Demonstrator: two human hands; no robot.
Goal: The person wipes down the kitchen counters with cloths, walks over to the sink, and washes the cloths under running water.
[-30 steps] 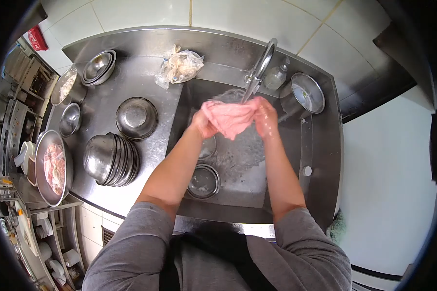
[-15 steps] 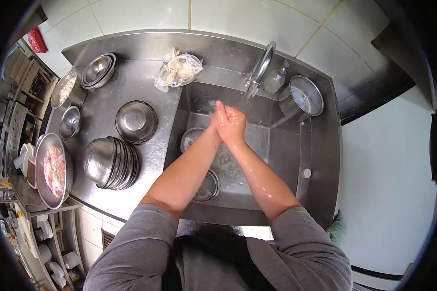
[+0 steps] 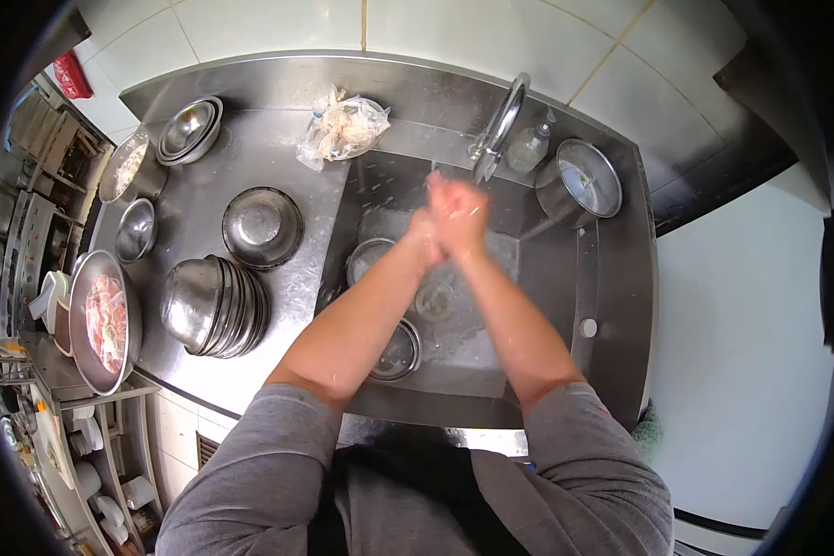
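Over the steel sink (image 3: 551, 306), my wet hands press against each other just in front of the faucet (image 3: 502, 125). My right hand (image 3: 461, 215) is higher, near the spout, with its fingers smeared by motion. My left hand (image 3: 423, 238) lies against the right hand's wrist side, its fingers partly hidden and blurred. Water drops fly to the left of them. Below, a round metal bowl (image 3: 371, 259) and another round metal dish (image 3: 400, 352) sit in the sink, partly covered by my left forearm. The drain (image 3: 434, 302) shows between my forearms.
A soap bottle (image 3: 528, 148) and a metal pot (image 3: 588, 181) stand behind the sink. On the left counter are stacked steel bowls (image 3: 195, 306), an overturned bowl (image 3: 262, 227), a plastic bag (image 3: 345, 130) and a pan (image 3: 132, 324) with bagged meat.
My right hand has slid up and right toward the faucet across the left hand, and both are now blurred. Splashed drops appear on the left, and the drain has come into clearer view.
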